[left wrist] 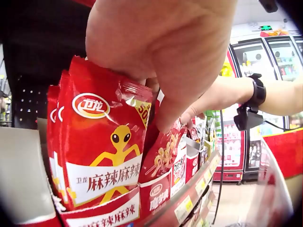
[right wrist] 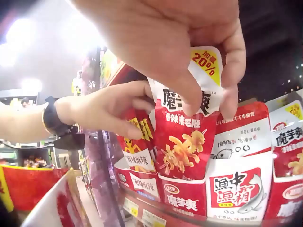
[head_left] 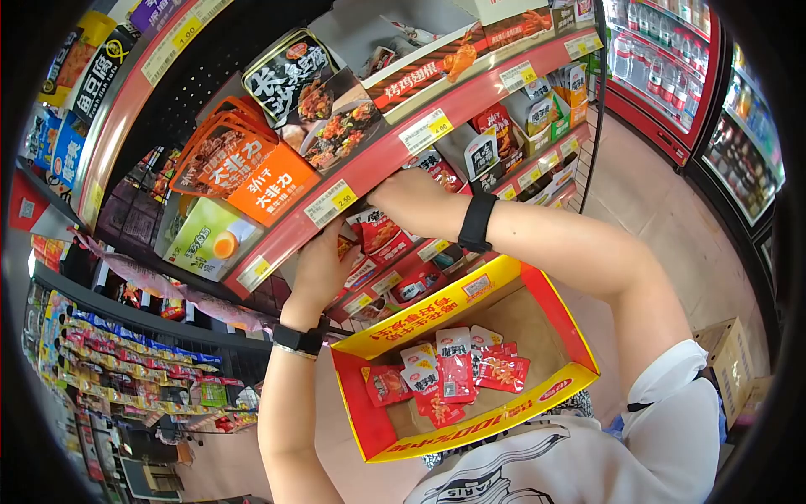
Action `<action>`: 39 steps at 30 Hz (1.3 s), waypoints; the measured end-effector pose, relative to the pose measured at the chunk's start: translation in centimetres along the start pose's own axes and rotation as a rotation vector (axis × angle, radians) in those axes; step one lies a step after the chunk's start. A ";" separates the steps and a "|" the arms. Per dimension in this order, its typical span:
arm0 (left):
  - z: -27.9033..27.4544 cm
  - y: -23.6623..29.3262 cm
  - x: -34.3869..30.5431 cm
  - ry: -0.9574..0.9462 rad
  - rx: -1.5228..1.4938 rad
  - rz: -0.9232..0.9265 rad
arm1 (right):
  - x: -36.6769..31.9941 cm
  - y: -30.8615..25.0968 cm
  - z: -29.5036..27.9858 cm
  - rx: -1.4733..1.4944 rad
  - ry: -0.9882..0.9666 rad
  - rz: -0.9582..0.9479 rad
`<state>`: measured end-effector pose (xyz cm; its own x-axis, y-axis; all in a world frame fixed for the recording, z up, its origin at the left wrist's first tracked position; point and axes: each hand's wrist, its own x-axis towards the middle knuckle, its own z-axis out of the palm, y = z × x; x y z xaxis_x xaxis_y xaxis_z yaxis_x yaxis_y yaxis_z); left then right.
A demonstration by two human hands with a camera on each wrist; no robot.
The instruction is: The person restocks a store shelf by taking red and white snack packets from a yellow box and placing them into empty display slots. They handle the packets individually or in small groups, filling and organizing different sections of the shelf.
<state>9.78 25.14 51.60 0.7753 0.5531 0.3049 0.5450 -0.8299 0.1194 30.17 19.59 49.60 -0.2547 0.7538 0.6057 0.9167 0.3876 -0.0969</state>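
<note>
My right hand (right wrist: 189, 56) pinches a white-and-red snack packet (right wrist: 184, 146), thumb across its front and fingers at its far edge. The packet stands upright in a red display box (right wrist: 182, 201) on the shelf. Beside it my left hand (left wrist: 165, 52) reaches over the top of a red packet (left wrist: 104, 137) with a yellow figure on it. The left thumb points down beside that packet, while the other fingertips are mostly hidden; what they hold I cannot tell. In the head view both hands reach under a pink shelf edge. Below them sits a yellow-and-red carton (head_left: 344, 395) containing several snack packets (head_left: 457, 370).
Orange packets (head_left: 252, 168) and a black packet (head_left: 290, 76) fill the shelf above the hands. White-and-red fish-print packaging (right wrist: 239, 189) adjoins the right hand's packet. Drink fridges (head_left: 663, 76) line the right side, and a cardboard box (head_left: 726, 361) stands on the floor.
</note>
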 end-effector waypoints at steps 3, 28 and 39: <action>0.1 -0.1 0.1 0.041 -0.037 0.038 | 0.2 -0.6 0.8 -0.051 0.027 -0.090; -0.3 1.3 0.5 -0.078 -0.131 -0.095 | 0.4 -1.5 1.1 0.022 0.001 -0.014; 0.9 0.4 0.5 0.101 -0.134 -0.057 | -0.8 -1.6 1.9 -0.118 0.009 -0.049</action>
<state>10.66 25.16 50.89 0.7050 0.5947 0.3863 0.5345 -0.8036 0.2617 28.38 19.38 47.80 -0.2975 0.7306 0.6146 0.9333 0.3582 0.0260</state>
